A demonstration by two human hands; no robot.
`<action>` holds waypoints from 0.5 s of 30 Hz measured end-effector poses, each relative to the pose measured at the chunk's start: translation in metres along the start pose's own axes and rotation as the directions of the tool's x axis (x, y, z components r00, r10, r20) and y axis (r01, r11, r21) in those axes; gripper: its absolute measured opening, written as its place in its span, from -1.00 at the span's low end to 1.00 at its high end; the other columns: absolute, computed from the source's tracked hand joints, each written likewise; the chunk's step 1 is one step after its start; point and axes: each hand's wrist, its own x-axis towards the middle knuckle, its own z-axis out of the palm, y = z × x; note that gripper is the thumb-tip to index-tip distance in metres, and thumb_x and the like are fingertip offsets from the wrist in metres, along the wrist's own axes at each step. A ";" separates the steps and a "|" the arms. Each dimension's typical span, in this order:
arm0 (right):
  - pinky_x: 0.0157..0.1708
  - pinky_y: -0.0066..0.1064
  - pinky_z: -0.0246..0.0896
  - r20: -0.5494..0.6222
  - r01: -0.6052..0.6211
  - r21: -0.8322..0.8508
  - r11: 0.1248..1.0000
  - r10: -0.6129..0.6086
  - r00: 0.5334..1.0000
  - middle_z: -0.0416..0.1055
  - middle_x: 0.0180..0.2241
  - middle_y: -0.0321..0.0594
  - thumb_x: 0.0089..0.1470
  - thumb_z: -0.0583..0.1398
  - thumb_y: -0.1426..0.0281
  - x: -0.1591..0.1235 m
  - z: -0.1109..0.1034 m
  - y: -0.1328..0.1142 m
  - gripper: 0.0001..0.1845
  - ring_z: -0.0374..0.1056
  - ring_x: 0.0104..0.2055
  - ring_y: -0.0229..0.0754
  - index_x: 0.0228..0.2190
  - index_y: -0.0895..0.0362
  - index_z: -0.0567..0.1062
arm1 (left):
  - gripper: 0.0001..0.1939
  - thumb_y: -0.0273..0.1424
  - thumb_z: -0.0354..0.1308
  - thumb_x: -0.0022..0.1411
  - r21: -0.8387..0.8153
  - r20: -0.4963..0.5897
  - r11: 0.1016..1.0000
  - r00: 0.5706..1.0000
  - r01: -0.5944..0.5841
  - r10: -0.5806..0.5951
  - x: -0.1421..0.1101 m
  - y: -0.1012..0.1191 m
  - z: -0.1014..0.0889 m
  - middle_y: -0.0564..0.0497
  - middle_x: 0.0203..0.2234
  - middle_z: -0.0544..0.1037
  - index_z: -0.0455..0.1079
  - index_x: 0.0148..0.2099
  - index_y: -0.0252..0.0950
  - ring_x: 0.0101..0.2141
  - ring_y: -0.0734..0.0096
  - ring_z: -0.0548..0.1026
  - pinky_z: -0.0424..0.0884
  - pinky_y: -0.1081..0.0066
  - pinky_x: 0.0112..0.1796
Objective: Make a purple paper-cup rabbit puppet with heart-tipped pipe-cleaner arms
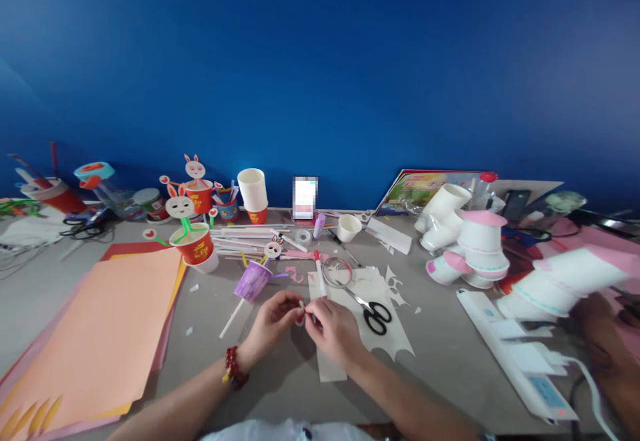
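My left hand (274, 321) and my right hand (334, 331) meet above the table, fingertips pinched together. Between them is a small white-and-red piece (301, 319), mostly hidden by the fingers; its kind does not show clearly. To the left lies a purple-coloured paper cup figure (253, 281) with a rabbit head and a white stick. Cut white paper (380, 334) lies beside and partly under my right hand, with black-handled scissors (376, 317) on it. A red-and-white marker (320, 274) and a roll of clear tape (337, 272) lie just beyond.
Coloured paper sheets (110, 321) are stacked at left, behind them a red cup rabbit (193, 244). Paper straws or sticks (245, 233) and a white cup (349, 227) are at the back. A power strip (515, 354) and white cup towers (483, 244) stand at right.
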 end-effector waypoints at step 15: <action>-0.06 -0.18 0.37 -0.225 -0.296 0.432 0.852 0.419 0.879 0.37 0.11 0.06 0.14 0.18 0.07 0.125 -0.001 0.098 -0.42 0.40 0.02 0.00 0.09 0.11 0.28 | -0.70 -0.26 0.27 0.21 0.082 0.028 0.993 0.997 -0.079 0.077 -0.001 0.000 0.000 -0.01 -0.34 0.48 0.43 -0.08 -0.32 -0.35 0.44 0.46 0.42 0.45 -0.29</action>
